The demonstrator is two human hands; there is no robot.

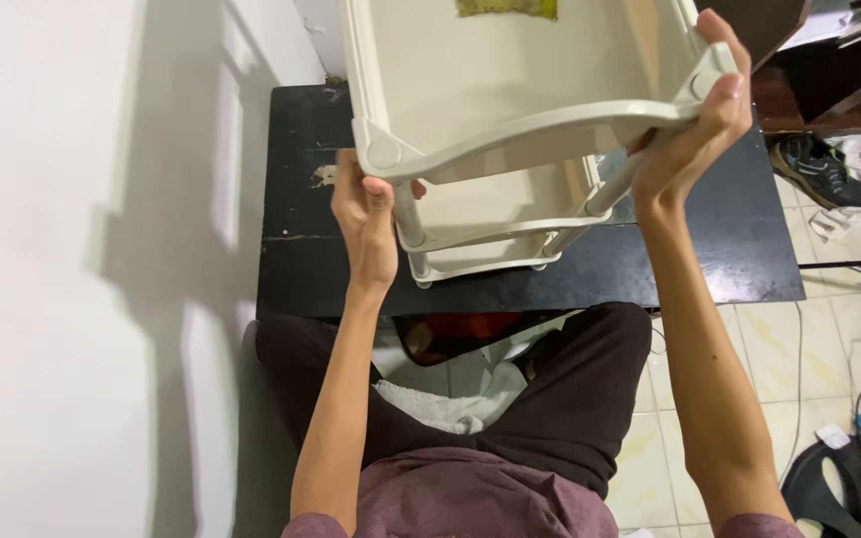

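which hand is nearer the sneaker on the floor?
Right. The right hand grips the shelf rack's corner on the sneaker's side; the left hand holds the opposite corner post.

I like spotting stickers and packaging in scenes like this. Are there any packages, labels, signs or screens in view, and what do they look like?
Torn sticker or label remnant: on the top tray of the cream shelf rack, at the picture's upper edge; ragged patch, yellow-green.
No packages, signs or screens can be made out.

Home room, tiled floor, shoes, towel
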